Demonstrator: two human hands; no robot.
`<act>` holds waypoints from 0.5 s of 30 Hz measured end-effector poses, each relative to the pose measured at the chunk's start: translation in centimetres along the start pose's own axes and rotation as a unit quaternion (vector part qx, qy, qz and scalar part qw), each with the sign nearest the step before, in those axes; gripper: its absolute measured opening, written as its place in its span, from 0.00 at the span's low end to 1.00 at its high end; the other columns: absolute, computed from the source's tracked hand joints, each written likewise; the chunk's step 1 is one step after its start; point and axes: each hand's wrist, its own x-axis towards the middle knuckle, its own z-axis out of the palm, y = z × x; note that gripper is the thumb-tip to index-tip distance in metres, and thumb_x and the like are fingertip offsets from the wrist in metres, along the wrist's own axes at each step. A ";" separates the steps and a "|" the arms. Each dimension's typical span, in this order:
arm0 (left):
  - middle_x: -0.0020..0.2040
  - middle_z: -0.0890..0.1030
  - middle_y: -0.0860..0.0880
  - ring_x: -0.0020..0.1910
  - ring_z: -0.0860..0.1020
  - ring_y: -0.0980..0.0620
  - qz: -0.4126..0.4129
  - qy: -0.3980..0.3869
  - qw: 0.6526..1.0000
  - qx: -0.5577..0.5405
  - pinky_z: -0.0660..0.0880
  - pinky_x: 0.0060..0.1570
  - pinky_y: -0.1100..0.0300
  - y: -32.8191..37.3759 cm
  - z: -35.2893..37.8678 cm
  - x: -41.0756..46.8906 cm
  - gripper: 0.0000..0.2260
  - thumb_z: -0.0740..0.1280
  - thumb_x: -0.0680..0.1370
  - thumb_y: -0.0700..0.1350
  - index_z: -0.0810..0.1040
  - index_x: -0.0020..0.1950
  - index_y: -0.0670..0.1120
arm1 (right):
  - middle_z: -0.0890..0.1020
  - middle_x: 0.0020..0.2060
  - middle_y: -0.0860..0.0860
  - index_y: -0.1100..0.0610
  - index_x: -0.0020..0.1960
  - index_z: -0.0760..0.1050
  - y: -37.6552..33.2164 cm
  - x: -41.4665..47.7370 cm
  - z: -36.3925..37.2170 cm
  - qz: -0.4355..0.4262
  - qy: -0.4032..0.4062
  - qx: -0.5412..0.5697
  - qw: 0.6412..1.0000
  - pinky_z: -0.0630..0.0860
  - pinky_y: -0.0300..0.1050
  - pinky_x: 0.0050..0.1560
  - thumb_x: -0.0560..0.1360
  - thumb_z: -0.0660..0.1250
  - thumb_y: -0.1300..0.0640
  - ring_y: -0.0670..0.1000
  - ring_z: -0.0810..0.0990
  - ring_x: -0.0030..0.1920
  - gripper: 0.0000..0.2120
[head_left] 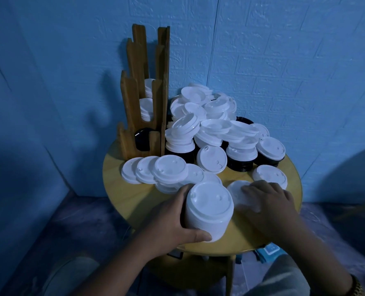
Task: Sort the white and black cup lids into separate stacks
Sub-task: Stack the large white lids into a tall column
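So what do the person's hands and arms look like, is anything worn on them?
Both are bare: no gloves on the left hand or the right hand, and no sleeves in view. The only thing worn is a gold-coloured link band on the right wrist.

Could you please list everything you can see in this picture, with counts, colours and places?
Lid stack: one, white, table's near edge, gripped by the left hand.
Loose lid: one, white, right of that stack, under the right hand.
Overlapping lids: about five, white, front left of the table.
Lid heap: many, white, back of the table.
Black lids: several stacks, black, beneath the heap.
Rack: one, brown wood, back left; white lids in two upper slots, black in the lowest.
Table: one, round, yellow.
Wall: blue, behind.
Left hand: grips the lid stack.
Right hand: rests on the loose lid.
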 end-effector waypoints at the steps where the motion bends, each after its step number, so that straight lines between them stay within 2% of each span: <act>1: 0.69 0.70 0.72 0.70 0.69 0.66 0.000 -0.001 1.000 0.001 0.72 0.69 0.50 0.0 0.0 0.0 0.44 0.80 0.62 0.65 0.58 0.71 0.75 | 0.65 0.71 0.42 0.41 0.74 0.64 0.0 -0.2 -0.1 0.004 -0.006 0.003 1.000 0.56 0.51 0.73 0.77 0.60 0.35 0.49 0.60 0.72 0.27; 5: 0.69 0.70 0.71 0.69 0.69 0.67 0.001 -0.005 1.000 0.003 0.72 0.69 0.51 0.0 -0.1 0.0 0.45 0.81 0.63 0.64 0.58 0.72 0.74 | 0.58 0.75 0.45 0.40 0.68 0.66 0.3 -0.5 0.0 -0.001 -0.016 0.050 0.999 0.58 0.53 0.74 0.73 0.66 0.34 0.50 0.56 0.75 0.27; 6: 0.69 0.70 0.71 0.69 0.69 0.67 0.000 -0.005 1.000 0.003 0.72 0.69 0.51 0.0 -0.1 0.0 0.45 0.81 0.63 0.64 0.57 0.72 0.74 | 0.59 0.75 0.45 0.41 0.67 0.65 0.4 -0.6 -0.1 -0.005 -0.030 0.072 0.997 0.61 0.52 0.73 0.73 0.67 0.36 0.50 0.58 0.74 0.25; 8: 0.69 0.70 0.71 0.69 0.69 0.67 -0.001 -0.003 1.000 0.004 0.72 0.69 0.51 0.0 -0.1 0.0 0.45 0.81 0.62 0.64 0.58 0.72 0.74 | 0.65 0.71 0.46 0.41 0.64 0.64 0.4 -0.8 -0.3 0.001 -0.058 0.118 0.991 0.73 0.49 0.65 0.73 0.69 0.38 0.49 0.68 0.64 0.24; 9: 0.69 0.71 0.71 0.69 0.69 0.66 0.000 -0.003 1.000 0.004 0.72 0.69 0.51 0.0 -0.1 0.0 0.45 0.80 0.62 0.65 0.58 0.73 0.74 | 0.68 0.69 0.46 0.41 0.64 0.64 0.4 -0.8 -0.5 0.012 -0.056 0.127 0.990 0.76 0.47 0.60 0.73 0.69 0.38 0.47 0.70 0.59 0.24; 10: 0.69 0.71 0.71 0.70 0.69 0.66 0.001 -0.003 1.000 0.004 0.72 0.69 0.51 0.0 -0.1 0.0 0.45 0.80 0.62 0.65 0.58 0.73 0.74 | 0.69 0.68 0.46 0.42 0.65 0.64 0.3 -0.9 -0.8 0.026 -0.038 0.132 0.990 0.77 0.47 0.57 0.73 0.69 0.38 0.47 0.70 0.57 0.26; 12: 0.69 0.71 0.71 0.69 0.69 0.67 0.003 -0.001 1.000 0.006 0.72 0.69 0.51 0.0 -0.1 -0.1 0.45 0.80 0.62 0.65 0.58 0.72 0.74 | 0.70 0.68 0.47 0.43 0.69 0.64 0.2 -1.3 -1.6 0.033 0.052 0.152 0.987 0.78 0.47 0.53 0.71 0.69 0.35 0.48 0.71 0.57 0.30; 14: 0.68 0.71 0.71 0.68 0.70 0.67 0.003 0.003 1.000 0.008 0.73 0.68 0.52 0.0 0.0 0.0 0.45 0.80 0.62 0.65 0.58 0.72 0.74 | 0.70 0.63 0.40 0.40 0.69 0.65 -0.8 -2.2 -2.8 -0.027 0.134 0.222 0.965 0.75 0.43 0.50 0.68 0.65 0.30 0.44 0.72 0.57 0.33; 15: 0.67 0.72 0.71 0.67 0.71 0.68 0.002 0.003 1.000 0.010 0.74 0.66 0.53 0.0 0.1 0.0 0.44 0.80 0.62 0.64 0.58 0.71 0.75 | 0.69 0.61 0.36 0.38 0.68 0.66 -1.7 -2.6 -3.4 -0.070 0.133 0.259 0.954 0.73 0.39 0.50 0.67 0.64 0.28 0.40 0.72 0.57 0.32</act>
